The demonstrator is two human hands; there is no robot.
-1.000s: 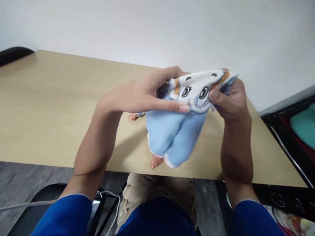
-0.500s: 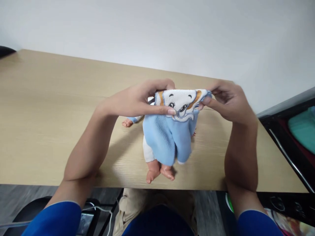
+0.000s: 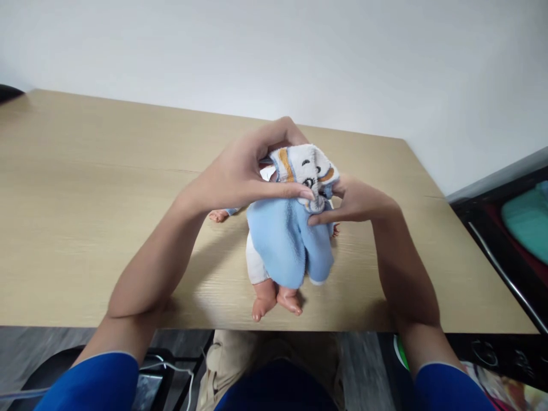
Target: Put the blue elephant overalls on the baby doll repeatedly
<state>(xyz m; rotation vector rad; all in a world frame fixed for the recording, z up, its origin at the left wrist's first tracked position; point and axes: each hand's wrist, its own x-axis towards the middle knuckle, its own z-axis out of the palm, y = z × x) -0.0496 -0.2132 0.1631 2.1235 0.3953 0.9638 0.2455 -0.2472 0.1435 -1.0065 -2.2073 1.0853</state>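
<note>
A light-blue fleece cloth (image 3: 280, 240) with a white embroidered animal face hangs in front of a baby doll. My left hand (image 3: 242, 171) pinches its upper left part, thumb across the face and fingers behind. At the right, my right hand (image 3: 357, 200) grips the bunched side, its thumb over the front and its other fingers hidden behind the cloth. The doll (image 3: 264, 297) lies on the table with its bare feet toward me. White clothing shows on its leg, and one small hand sticks out at the left. Its head and most of its body are hidden.
The light wooden table (image 3: 94, 228) meets a pale wall (image 3: 274, 63) at the back. To the right stands a black-framed container (image 3: 492, 240) with a green item (image 3: 526, 220) in it. Below the front edge at the left hangs a white cable (image 3: 175, 366).
My right hand has moved left and slightly down, from the cloth's upper right corner onto its side. The embroidered face is now folded and bunched. My left hand keeps its hold.
</note>
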